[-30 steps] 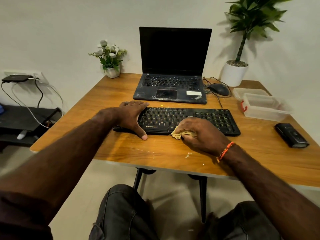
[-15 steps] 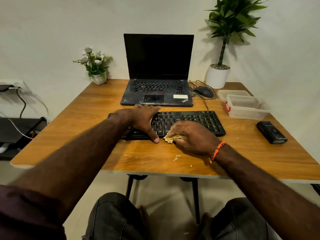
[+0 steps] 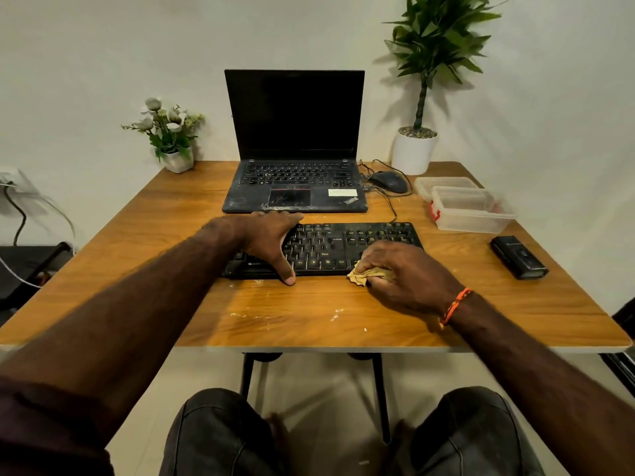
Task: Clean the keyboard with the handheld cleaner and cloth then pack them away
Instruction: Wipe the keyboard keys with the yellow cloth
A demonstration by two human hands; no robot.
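Observation:
A black keyboard lies in the middle of the wooden table. My left hand rests on its left part, fingers over the far edge and thumb down at the near edge. My right hand grips a crumpled yellow cloth against the keyboard's near right edge. A black handheld cleaner lies on the table to the right, apart from both hands.
An open black laptop stands behind the keyboard, a wired mouse beside it. A clear plastic box and its lid sit at the right. A flower pot and a potted plant stand at the back. Pale crumbs dot the near table.
My right hand has slid the cloth rightward along the keyboard's near edge. My left hand has shifted rightward over the keyboard's left part. The camera has turned left.

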